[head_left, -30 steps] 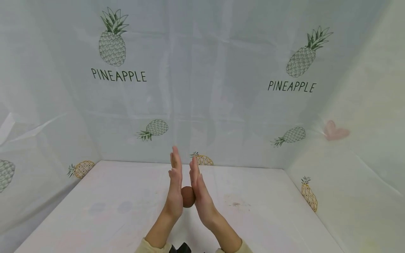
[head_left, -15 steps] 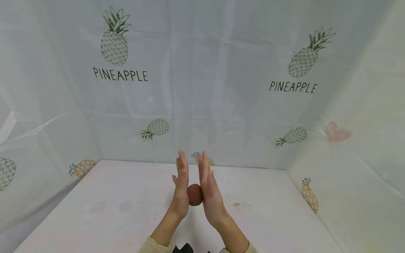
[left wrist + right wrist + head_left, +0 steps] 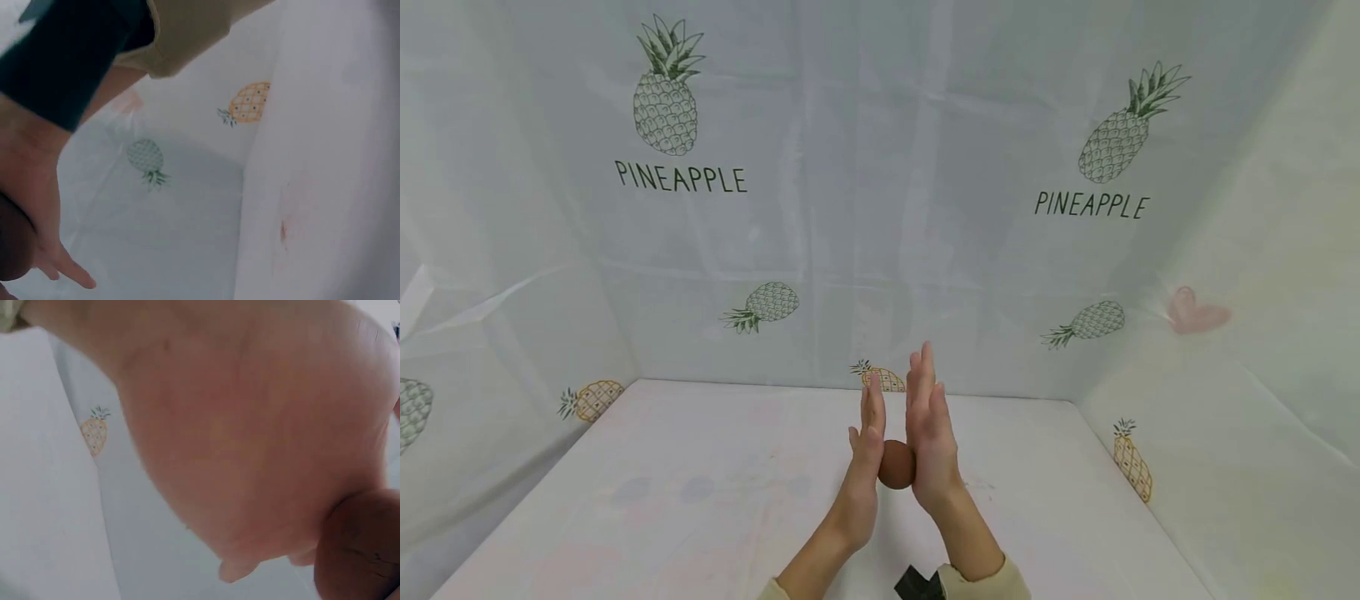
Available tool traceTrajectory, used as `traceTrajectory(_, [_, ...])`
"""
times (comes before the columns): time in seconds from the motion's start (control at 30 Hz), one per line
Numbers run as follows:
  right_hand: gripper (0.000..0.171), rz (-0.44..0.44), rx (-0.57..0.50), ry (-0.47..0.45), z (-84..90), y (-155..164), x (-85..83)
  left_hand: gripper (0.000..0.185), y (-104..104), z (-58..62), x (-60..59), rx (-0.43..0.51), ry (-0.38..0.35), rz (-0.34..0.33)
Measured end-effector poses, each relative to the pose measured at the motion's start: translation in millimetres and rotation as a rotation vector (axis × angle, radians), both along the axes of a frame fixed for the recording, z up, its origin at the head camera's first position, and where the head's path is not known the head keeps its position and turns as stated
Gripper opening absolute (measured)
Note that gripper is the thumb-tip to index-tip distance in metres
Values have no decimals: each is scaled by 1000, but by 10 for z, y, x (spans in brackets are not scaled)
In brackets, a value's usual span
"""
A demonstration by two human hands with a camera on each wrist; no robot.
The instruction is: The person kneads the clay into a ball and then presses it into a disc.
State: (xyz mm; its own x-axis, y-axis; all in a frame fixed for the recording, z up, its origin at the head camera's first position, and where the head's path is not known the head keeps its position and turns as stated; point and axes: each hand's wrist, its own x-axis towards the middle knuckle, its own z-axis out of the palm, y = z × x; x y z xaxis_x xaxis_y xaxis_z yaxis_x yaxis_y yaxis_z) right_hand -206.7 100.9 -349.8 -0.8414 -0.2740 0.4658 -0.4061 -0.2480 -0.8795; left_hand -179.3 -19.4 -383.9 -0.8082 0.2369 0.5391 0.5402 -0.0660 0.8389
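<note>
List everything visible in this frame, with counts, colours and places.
ball: 1, brown, pressed between the two flat palms above the table.
table: 1, white, faintly stained, under the hands.
backdrop: 1, pale sheet with pineapple prints and the word PINEAPPLE twice, behind and at both sides.
sleeves: cream, at the bottom edge.
left hand: fingers straight, palm on the ball.
right hand: fingers straight, palm on the ball.

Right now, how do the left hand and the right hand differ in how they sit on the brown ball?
The right hand reaches higher and farther forward; the left hand sits lower, its fingertips ending below the right's. The left hand presses the brown ball from its left side, the right hand from its right. Both hands are flat, fingers straight and pointing up, with the ball squeezed between the palms above the table.
</note>
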Motion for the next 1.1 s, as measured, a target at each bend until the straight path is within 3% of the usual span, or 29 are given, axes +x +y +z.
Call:
traceTrajectory(0.27, [60,110,35,-61,-111,-87,-65,59,-49,102,85,-4,87,26])
traceTrajectory(0.5, [61,215,86,-63,-192,-249,-4,60,-216,181,24,54,47,77])
traceTrajectory(0.73, [56,236,105,-46,-154,-320,117,63,-342,213,-44,89,44,93])
traceTrajectory(1.1, [59,208,83,29,-31,-333,268,61,-390,153,-143,61,18,124])
